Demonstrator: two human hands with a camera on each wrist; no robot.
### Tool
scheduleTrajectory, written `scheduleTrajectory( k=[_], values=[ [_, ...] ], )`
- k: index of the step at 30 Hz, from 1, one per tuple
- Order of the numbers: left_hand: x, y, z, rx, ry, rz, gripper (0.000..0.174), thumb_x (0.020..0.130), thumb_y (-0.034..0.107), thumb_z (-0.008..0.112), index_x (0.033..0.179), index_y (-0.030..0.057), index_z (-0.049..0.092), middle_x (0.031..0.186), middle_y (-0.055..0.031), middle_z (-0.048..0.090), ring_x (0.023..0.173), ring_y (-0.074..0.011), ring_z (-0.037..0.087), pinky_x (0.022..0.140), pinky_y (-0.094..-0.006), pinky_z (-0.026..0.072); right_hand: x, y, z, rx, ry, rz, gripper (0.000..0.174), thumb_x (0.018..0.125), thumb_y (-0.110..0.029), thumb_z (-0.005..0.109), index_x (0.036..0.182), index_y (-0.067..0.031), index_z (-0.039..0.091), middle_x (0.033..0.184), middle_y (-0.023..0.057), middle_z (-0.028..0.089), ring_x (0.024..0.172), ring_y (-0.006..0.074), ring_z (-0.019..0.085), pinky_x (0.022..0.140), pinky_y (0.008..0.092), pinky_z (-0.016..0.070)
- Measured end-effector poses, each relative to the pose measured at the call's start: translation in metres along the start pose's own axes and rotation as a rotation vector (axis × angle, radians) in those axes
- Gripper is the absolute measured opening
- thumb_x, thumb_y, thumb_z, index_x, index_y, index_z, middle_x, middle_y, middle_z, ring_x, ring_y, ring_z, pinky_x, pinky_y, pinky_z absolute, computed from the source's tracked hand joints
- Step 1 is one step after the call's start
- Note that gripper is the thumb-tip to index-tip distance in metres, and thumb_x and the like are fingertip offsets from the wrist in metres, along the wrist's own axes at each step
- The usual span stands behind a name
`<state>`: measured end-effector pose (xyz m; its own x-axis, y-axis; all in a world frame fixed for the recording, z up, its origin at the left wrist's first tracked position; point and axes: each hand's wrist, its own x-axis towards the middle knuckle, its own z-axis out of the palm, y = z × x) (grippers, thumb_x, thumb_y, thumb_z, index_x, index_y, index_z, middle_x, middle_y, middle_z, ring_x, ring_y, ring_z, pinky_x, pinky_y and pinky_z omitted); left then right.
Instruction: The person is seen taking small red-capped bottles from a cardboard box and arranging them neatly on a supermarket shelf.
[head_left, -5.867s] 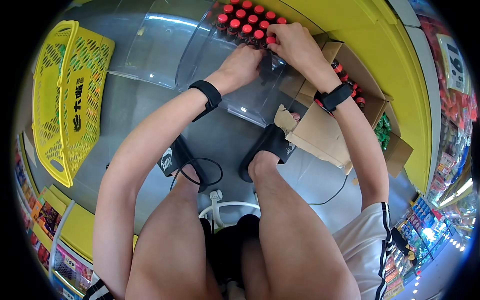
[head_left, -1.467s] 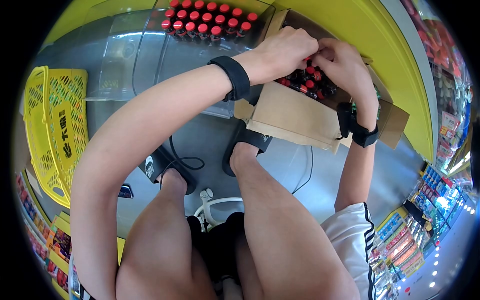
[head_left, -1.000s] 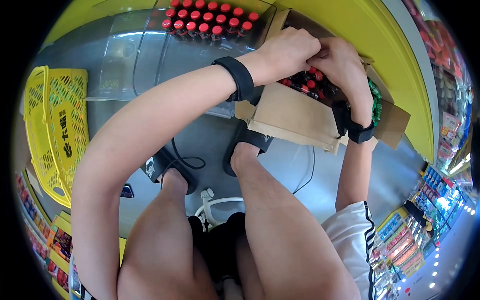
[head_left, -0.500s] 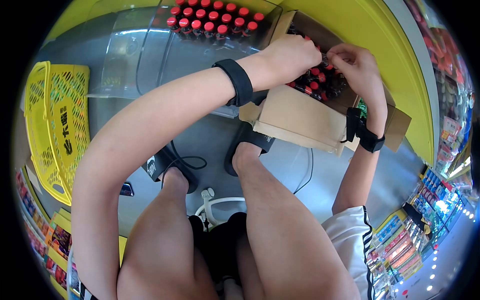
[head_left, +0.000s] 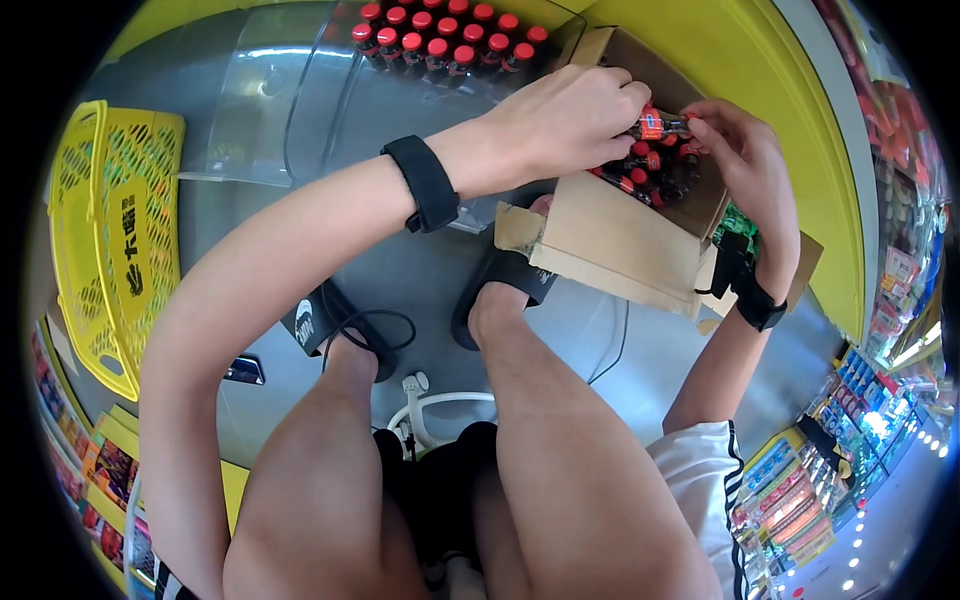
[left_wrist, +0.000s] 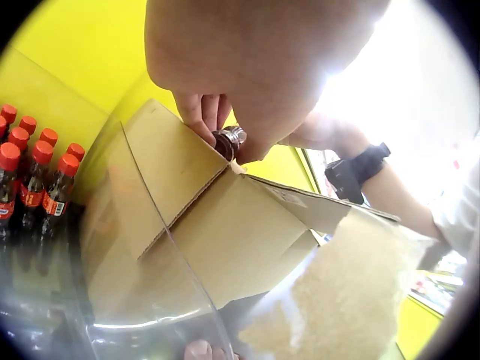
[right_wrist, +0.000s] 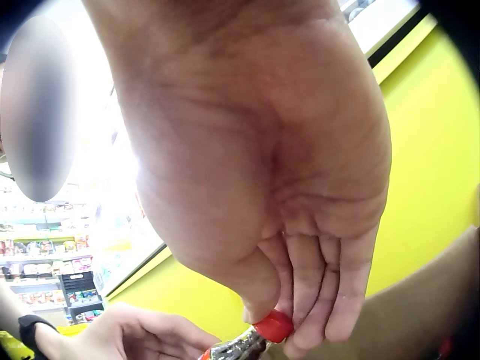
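Above the cardboard box [head_left: 625,235], a small dark bottle with a red label [head_left: 655,124] lies sideways between both hands. My left hand [head_left: 565,115] grips its base end; in the left wrist view the fingers curl round the bottle's bottom [left_wrist: 229,139]. With thumb and fingertips, my right hand [head_left: 750,160] pinches the red cap [right_wrist: 274,327] at the other end. More red-capped bottles [head_left: 645,165] lie jumbled in the box beneath. Rows of similar bottles [head_left: 437,48] stand upright in a clear plastic bin [head_left: 330,120], left of the box.
A yellow basket [head_left: 140,240] stands at the left. Green-wrapped items [head_left: 738,225] show beside the box's right end. A phone [head_left: 245,370] and a black cable [head_left: 408,330] lie on the floor near the feet. A yellow panel [head_left: 800,150] rises behind the box.
Earlier the hands were at the bottles in the bin, then moved over to the box. In the last half second the right hand has moved right, and the bottle between the hands has come into view.
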<state>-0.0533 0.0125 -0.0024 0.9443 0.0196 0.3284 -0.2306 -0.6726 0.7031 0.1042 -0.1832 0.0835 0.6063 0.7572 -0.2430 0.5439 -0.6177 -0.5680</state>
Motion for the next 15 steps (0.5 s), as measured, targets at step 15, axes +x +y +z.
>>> scheduleTrajectory(
  k=[15],
  values=[
    [-0.048,-0.028,-0.010,-0.157,0.349,-0.044,0.036,0.092,0.014,0.086,0.125,0.0045,0.073,0.105,-0.0085,0.073,0.092,-0.0231,0.074,0.082,-0.0347,0.0615,0.009,-0.066,0.020,-0.061,0.081,-0.262,0.021,0.102,-0.014,0.076,0.117,0.0004,0.076,0.092,0.0138,0.077,0.077,0.0198,0.073,0.075,0.0340,0.0574]
  ],
)
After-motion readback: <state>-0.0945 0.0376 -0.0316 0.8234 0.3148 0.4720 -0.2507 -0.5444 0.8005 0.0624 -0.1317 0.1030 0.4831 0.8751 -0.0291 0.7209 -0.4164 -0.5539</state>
